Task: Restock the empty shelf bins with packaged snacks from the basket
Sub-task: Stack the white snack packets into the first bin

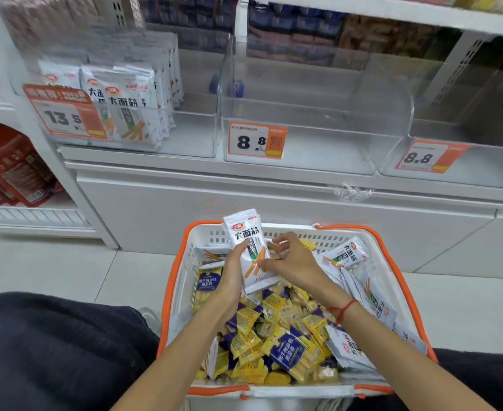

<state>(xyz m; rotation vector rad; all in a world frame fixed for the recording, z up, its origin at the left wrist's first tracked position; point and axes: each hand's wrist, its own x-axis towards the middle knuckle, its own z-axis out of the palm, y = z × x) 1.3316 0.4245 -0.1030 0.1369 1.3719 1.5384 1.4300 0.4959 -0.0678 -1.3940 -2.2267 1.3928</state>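
A white basket with an orange rim (175,280) stands on the floor in front of me, full of white snack packs and yellow-and-purple packs (288,348). My left hand (232,271) grips a small stack of white snack packs (248,247), held upright over the basket's far end. My right hand (291,262) touches the same stack from the right with its fingers. On the shelf above, the left clear bin (194,134) holds upright white packs (126,108). The middle bin (318,143) and the right bin (466,161) hold nothing.
Orange price tags hang on the bin fronts: 13.5 (66,117), 8.8 (254,140), 8.8 (425,157). A white cabinet front (274,212) lies below the shelf. Red boxes (13,167) sit on a lower shelf at left. My dark trouser knees flank the basket.
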